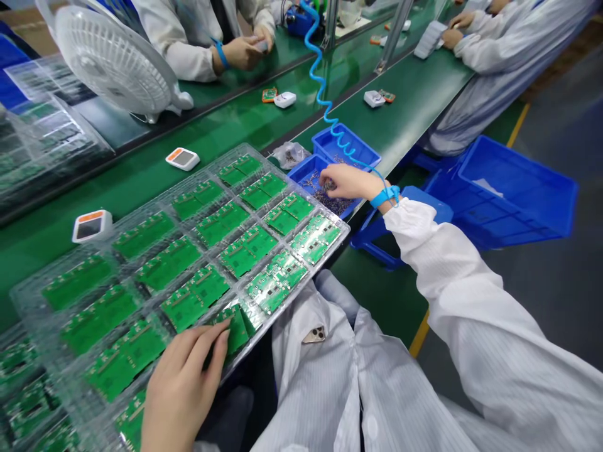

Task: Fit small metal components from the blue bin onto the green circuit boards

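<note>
Left hand (188,370), green circuit board (239,329) between fingertips, clear tray (38,326) beneath.

Across from me: one white fan (113,59), tilted, standing beside a co-worker's white sleeve (191,61). On the green belt (226,129) before me: two white handheld units, one nearer my left (92,226), one farther off (183,159), each with orange band and grey screen. Beyond: a white casing (285,99) beside an orange-edged circuit piece (269,95). To my right: a blue plastic crate (521,204) holding a white scrap (487,186); yellow floor line (518,125). In my coat pocket: one phone (315,335), camera lenses showing.
</note>
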`<state>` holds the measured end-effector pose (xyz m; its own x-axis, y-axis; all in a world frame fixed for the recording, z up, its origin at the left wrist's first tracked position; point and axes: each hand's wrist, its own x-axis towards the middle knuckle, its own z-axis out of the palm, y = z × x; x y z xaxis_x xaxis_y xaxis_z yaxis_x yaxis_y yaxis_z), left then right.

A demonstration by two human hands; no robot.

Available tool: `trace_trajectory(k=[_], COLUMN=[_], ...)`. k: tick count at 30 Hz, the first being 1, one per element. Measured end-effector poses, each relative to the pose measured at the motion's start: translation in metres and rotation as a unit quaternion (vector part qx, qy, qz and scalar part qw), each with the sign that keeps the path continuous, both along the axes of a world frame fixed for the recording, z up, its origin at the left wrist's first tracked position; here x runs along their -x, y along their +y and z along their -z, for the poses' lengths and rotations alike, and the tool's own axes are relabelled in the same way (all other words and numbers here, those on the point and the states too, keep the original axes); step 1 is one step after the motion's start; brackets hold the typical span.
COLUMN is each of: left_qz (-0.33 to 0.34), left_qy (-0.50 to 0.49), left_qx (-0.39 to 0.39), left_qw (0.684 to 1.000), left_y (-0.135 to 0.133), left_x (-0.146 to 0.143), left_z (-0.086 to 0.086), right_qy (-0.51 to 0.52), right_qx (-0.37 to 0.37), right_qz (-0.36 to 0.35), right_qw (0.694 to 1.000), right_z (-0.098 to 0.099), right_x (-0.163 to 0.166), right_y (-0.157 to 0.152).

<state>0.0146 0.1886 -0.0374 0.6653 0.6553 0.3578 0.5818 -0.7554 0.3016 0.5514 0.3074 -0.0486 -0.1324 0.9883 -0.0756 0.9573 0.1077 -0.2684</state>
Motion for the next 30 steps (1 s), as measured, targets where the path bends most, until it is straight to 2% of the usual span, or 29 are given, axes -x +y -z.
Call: trace_trajectory(k=[3,9,15,21,27,30], left_qz=[-0.004,-0.012,-0.019,-0.017,-0.016,-0.015], left_qy=[0.0,0.001,-0.001,0.0,0.002,0.001], left_qx=[-0.001,0.004,0.006,0.014,0.012,0.009], left_qw=[1.0,1.0,1.0,1.0,1.0,1.0], left_y=[0.0,0.0,-0.001,-0.001,-0.001,-0.001], left_x=[-0.001,-0.001,-0.001,-0.001,-0.002,-0.001], left_z=[0.0,0.0,-0.002,-0.002,-0.002,-0.002], right_qy=[0.042,0.099,0.129,0.121,0.137,0.132], right_qx=[-0.066,-0.104,-0.121,-0.109,-0.14,-0.161], right_qz=[0.028,0.067,0.086,0.032,0.095,0.099], right_qw=[0.997,0.987,0.981,0.986,0.976,0.973], right_z=[-0.006,-0.005,-0.001,0.001,0.001,0.0], right_x=[-0.009,-0.008,0.003,0.0,-0.006,-0.004], right_y=[-0.001,-0.005,-0.003,-0.005,-0.006,-0.006])
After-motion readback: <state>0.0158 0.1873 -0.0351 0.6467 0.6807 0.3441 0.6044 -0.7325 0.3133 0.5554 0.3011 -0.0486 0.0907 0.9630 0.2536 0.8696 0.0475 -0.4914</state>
